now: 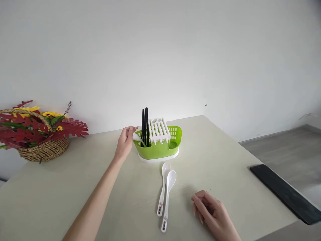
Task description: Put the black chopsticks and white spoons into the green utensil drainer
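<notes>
A green cutlery drainer [160, 150] with a white slotted insert [158, 129] stands on a white base in the middle of the table. Several black chopsticks [145, 126] stand upright in its left compartment. My left hand [124, 142] reaches to the drainer's left rim, fingers pinched on the handle of a white spoon [139, 138] that leans in that compartment. Two more white spoons [166, 194] lie side by side on the table in front of the drainer. My right hand [213, 214] rests on the table right of them, fingers loosely curled, holding nothing.
A wicker basket of red and yellow artificial flowers [37, 134] sits at the far left of the beige table [75, 177]. A flat black slab [286, 192] lies at the table's right edge. A plain wall stands behind; grey floor shows at the right.
</notes>
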A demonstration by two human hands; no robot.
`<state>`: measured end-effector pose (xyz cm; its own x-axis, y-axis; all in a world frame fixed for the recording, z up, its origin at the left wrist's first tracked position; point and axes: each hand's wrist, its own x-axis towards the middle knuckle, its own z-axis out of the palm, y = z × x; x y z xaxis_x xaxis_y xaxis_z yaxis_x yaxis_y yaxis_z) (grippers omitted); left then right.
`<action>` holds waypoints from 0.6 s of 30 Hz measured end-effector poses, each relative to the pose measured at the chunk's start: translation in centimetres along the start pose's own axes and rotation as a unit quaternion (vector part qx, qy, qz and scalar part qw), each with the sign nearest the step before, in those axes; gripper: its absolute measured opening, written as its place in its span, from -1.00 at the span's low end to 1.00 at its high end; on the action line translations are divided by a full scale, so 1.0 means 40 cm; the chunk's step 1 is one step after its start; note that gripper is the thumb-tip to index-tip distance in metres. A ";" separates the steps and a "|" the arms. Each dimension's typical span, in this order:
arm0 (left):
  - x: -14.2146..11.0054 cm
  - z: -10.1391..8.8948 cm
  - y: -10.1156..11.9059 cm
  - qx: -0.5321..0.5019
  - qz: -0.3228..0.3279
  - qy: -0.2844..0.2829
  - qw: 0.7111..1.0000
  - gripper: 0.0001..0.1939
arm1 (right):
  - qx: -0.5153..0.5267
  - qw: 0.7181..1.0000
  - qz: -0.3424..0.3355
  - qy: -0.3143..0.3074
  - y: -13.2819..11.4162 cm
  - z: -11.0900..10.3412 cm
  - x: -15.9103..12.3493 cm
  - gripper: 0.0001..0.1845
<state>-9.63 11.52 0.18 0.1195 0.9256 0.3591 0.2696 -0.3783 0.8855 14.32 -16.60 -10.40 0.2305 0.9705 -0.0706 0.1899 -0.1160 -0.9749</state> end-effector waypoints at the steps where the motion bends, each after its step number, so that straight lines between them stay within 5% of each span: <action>1: 0.000 0.000 -0.001 -0.006 0.000 0.003 1.000 -0.54 | -0.001 1.000 0.000 0.000 -0.001 0.000 0.000 -0.47; 13: -0.021 0.002 -0.022 0.039 -0.037 0.028 0.998 -0.53 | -0.007 1.000 -0.008 0.016 0.009 0.006 -0.001 -0.48; 18: -0.045 0.010 -0.014 0.033 0.038 0.108 0.993 -0.64 | -0.018 1.000 -0.006 0.016 0.008 0.007 -0.002 -0.48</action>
<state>-9.61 10.06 -1.10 -0.0641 0.8715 0.4862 0.3306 -0.4412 0.8343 14.10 -16.65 -10.78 0.2586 0.9646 -0.0514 0.2269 -0.1124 -0.9674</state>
